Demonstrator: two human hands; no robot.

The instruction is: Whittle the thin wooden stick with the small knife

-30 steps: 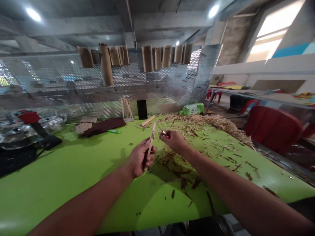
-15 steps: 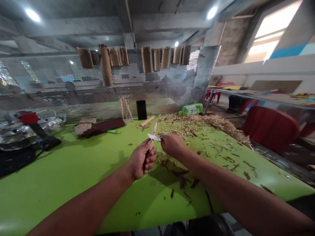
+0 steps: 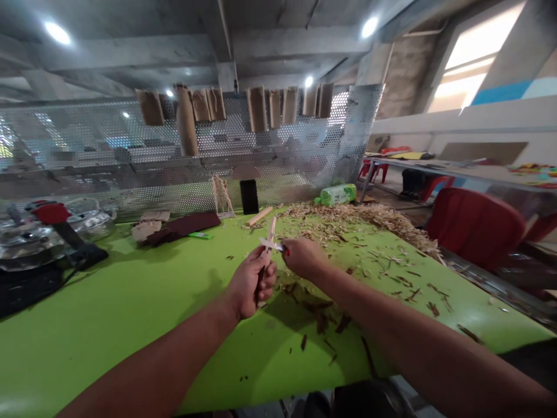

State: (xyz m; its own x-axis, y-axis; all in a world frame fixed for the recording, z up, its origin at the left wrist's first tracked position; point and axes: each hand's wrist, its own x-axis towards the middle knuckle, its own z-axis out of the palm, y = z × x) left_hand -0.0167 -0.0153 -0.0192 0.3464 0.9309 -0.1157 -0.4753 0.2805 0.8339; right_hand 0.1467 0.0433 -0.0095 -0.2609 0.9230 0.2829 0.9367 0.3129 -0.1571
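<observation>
A thin wooden stick (image 3: 272, 228), pale at its far end and dark lower down, points away from me in my left hand (image 3: 251, 284), whose fingers wrap round it. My right hand (image 3: 302, 256) is closed on the handle of a utility knife (image 3: 273, 244), its bright blade lying across the stick just above my left thumb. A bit of red on the knife shows at the right fist; the rest of the handle is hidden. Dark bark shavings (image 3: 315, 305) lie on the green table (image 3: 143, 302) below my hands.
Pale shavings (image 3: 391, 223) are heaped along the right edge, near a green plastic bottle (image 3: 337, 194). Behind my hands are another wooden stick (image 3: 260, 216) and an upright black phone-like slab (image 3: 249, 196). Brown sandpaper-like sheets (image 3: 187, 224) and metal kettles (image 3: 30, 241) stand left.
Both hands keep their hold on the stick and the knife, the blade still across the stick with a slightly altered angle. The whole view has shifted slightly.
</observation>
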